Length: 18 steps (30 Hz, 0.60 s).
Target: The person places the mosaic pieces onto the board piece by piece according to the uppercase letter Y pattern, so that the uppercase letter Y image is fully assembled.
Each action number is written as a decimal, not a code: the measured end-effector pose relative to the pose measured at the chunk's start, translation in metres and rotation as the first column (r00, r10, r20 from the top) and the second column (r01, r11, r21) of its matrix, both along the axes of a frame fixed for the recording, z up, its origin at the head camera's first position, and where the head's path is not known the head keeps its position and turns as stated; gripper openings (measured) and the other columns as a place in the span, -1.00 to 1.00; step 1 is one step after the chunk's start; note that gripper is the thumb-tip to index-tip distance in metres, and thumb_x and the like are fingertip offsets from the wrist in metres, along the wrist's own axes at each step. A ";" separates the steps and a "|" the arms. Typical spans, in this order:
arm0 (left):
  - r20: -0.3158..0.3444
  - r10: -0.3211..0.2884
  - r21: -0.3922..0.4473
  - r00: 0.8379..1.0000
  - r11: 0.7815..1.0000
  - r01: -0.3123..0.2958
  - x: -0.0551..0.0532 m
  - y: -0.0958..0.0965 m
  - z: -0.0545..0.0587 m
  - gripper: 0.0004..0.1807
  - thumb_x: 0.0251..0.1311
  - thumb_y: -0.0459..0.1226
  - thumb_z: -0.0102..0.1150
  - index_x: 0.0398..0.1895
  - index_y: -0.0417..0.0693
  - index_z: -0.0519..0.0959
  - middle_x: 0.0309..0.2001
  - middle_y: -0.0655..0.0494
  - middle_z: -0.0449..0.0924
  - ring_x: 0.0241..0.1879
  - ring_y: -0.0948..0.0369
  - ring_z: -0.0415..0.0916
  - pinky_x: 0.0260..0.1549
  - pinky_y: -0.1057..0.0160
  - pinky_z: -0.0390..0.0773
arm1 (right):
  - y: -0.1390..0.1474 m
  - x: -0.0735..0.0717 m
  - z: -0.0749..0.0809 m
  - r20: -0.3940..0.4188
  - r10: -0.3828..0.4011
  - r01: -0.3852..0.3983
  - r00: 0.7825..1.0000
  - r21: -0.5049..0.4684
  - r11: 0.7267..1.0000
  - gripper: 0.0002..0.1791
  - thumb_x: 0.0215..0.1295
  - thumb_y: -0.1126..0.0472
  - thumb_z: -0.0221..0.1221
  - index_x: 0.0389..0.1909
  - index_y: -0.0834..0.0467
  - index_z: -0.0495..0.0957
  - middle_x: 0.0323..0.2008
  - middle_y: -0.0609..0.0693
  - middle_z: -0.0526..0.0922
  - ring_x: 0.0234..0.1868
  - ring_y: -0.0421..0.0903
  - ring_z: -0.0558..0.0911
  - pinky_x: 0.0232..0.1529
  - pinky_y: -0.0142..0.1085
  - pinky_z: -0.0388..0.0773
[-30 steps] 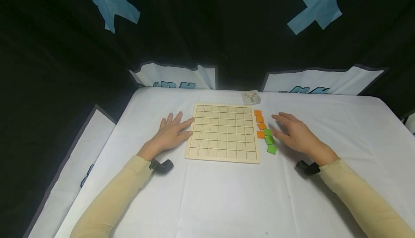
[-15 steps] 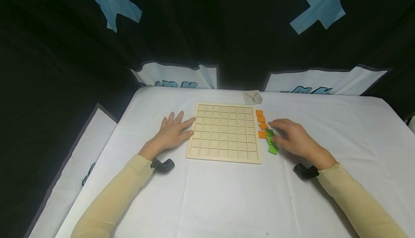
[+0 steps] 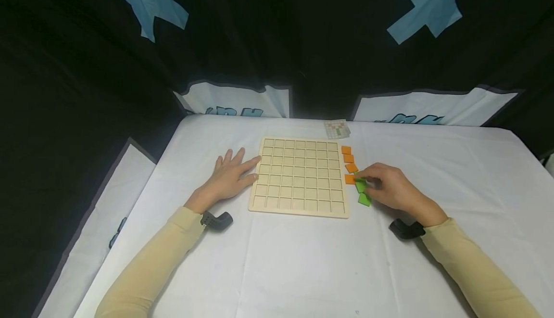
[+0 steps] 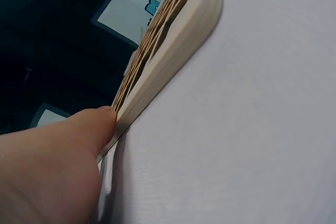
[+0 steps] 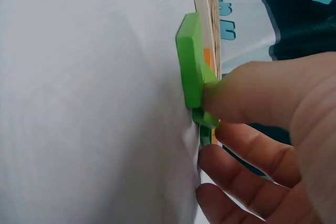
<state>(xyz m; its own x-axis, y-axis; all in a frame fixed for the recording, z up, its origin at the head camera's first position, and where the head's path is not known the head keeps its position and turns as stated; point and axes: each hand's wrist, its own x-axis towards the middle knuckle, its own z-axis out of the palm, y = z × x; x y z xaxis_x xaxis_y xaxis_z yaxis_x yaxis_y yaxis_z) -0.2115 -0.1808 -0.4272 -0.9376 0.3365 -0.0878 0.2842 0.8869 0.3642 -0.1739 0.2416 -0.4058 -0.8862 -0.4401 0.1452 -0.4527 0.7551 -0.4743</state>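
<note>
A wooden grid board (image 3: pixel 298 178) lies on the table. My left hand (image 3: pixel 227 178) rests flat at the board's left side, fingers spread; index fingertip and thumb (image 4: pixel 97 124) touch its edge. To the right of the board lie several orange tiles (image 3: pixel 348 158) and a few green tiles (image 3: pixel 364 199). My right hand (image 3: pixel 391 188) is over the green tiles, thumb and bent index finger around one of them (image 3: pixel 360 186). In the right wrist view the thumb (image 5: pixel 236 93) touches green, beside a nearer green tile (image 5: pixel 189 61). The index fingertip's contact is partly hidden.
A small card with a coloured grid pattern (image 3: pixel 336 129) lies behind the board's far right corner. White cloth (image 3: pixel 298 265) covers the table. Dark curtains (image 3: pixel 277 34) with blue tape (image 3: pixel 426 5) hang behind it.
My right hand has moved down and slightly left onto the green tiles, its index finger and thumb drawing closer together. The left hand stays at the board's edge.
</note>
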 end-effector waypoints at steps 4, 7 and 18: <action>-0.004 -0.001 -0.001 1.000 1.000 0.001 0.000 -0.001 0.000 -0.34 0.49 0.10 -0.09 0.59 0.19 0.21 0.63 -0.33 -0.15 0.59 -0.43 -0.38 0.48 -0.49 -0.34 | 0.000 -0.001 -0.003 -0.008 0.007 -0.007 1.000 -0.001 1.000 -0.62 0.07 0.53 0.34 -0.06 0.22 0.74 -0.10 0.13 0.75 -0.16 -0.01 0.66 -0.09 -0.07 0.67; 0.000 -0.003 -0.002 1.000 1.000 0.003 -0.001 -0.002 -0.001 -0.34 0.49 0.11 -0.10 0.59 0.21 0.20 0.64 -0.32 -0.16 0.59 -0.42 -0.39 0.48 -0.49 -0.35 | 0.000 -0.002 -0.005 -0.018 0.012 -0.012 1.000 -0.005 1.000 -0.63 0.04 0.54 0.35 -0.11 0.21 0.75 -0.14 0.10 0.76 -0.19 -0.05 0.64 -0.14 -0.15 0.66; 0.015 -0.008 0.004 1.000 1.000 0.008 -0.002 -0.002 -0.003 -0.34 0.50 0.13 -0.12 0.60 0.23 0.19 0.64 -0.30 -0.17 0.60 -0.40 -0.40 0.49 -0.48 -0.35 | 0.003 -0.001 -0.005 -0.035 0.030 -0.031 0.999 -0.021 0.999 -0.67 0.02 0.54 0.39 -0.16 0.21 0.76 -0.24 0.05 0.73 -0.30 -0.12 0.56 -0.29 -0.34 0.56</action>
